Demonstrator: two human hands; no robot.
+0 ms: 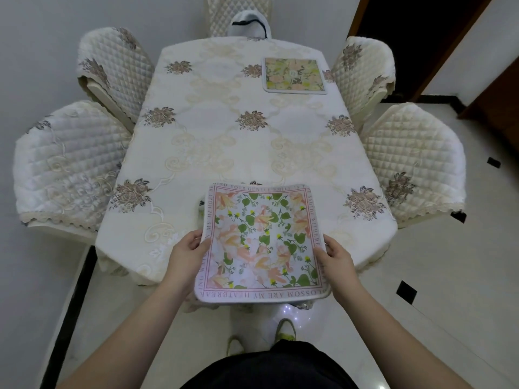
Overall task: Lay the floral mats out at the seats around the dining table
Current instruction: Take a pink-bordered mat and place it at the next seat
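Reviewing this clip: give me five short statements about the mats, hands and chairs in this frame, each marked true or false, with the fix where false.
1. Both hands hold one mat. True: the left hand grips its left edge, the right hand its right edge.
2. A second mat lies at the table's far right corner. True.
3. The held mat lies flat on the table. False: its near part overhangs the table's near edge.
4. The far mat sits at the far left seat. False: it is beside the far right chair.
5. The held mat has a plain border. False: lettering runs round it.
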